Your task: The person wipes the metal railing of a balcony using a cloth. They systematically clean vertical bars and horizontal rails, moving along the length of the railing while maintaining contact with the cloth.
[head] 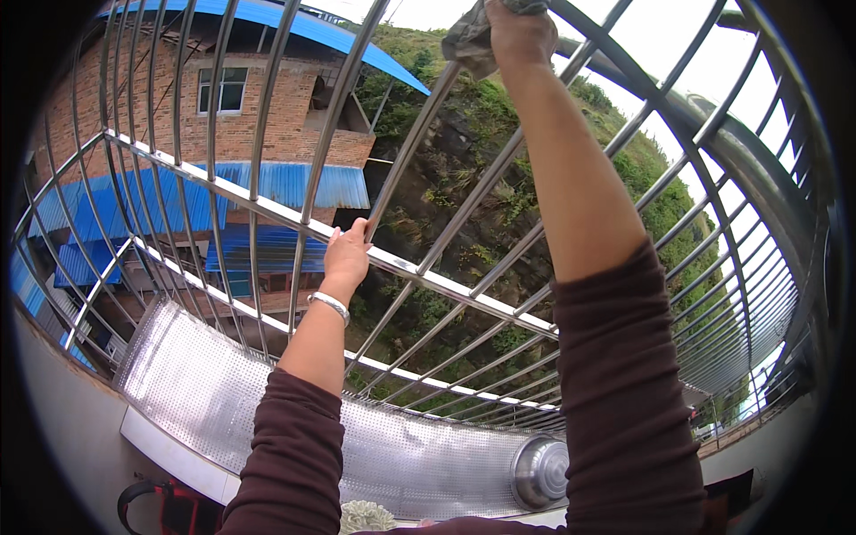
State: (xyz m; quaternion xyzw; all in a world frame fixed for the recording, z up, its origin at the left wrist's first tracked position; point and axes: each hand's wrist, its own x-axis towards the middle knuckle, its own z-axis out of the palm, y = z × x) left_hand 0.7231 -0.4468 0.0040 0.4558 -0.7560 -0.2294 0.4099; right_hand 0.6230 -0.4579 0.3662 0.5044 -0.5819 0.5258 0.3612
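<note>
A stainless-steel window guard of upright bars and crosswise rails fills the space before me. My right hand (pixel 525 40) is raised high at the top of the picture and grips a crumpled grey cloth (pixel 468 43). That cloth is pressed about the upper part of an upright bar (pixel 418 144). Lower down, my left hand (pixel 348 257) holds onto the crosswise rail (pixel 468 294), its fingers at the foot of the same bar. The left wrist wears a silver-coloured bangle (pixel 329 305). The fingers' far side is hidden on both hands.
Below the bars, a perforated metal sheet (pixel 428 461) lines the guard's floor, with an upturned metal basin (pixel 542 471) on it. A pale ruffled plant (pixel 366 518) and a red-and-black object (pixel 190 505) are near me. Outside stand a brick building (pixel 281 100) and a green hillside (pixel 481 167).
</note>
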